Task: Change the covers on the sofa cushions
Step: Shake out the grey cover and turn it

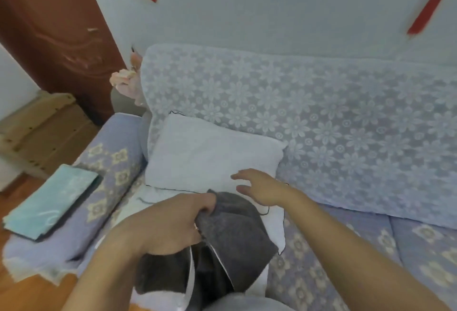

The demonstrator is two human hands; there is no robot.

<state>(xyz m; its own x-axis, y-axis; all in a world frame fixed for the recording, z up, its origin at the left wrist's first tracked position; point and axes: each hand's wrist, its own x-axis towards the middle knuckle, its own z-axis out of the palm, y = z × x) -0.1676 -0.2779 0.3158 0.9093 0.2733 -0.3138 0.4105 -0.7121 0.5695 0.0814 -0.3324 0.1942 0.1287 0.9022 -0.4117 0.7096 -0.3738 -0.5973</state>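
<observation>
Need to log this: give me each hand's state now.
Left hand: closed, gripping the grey cover.
Right hand: open, fingers spread, holding nothing, by the white cushion.

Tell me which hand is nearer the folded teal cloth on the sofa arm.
Left. The left hand grips the grey cushion cover just right of the folded teal cloth; the right hand hovers open farther right, by the white cushion.
</observation>
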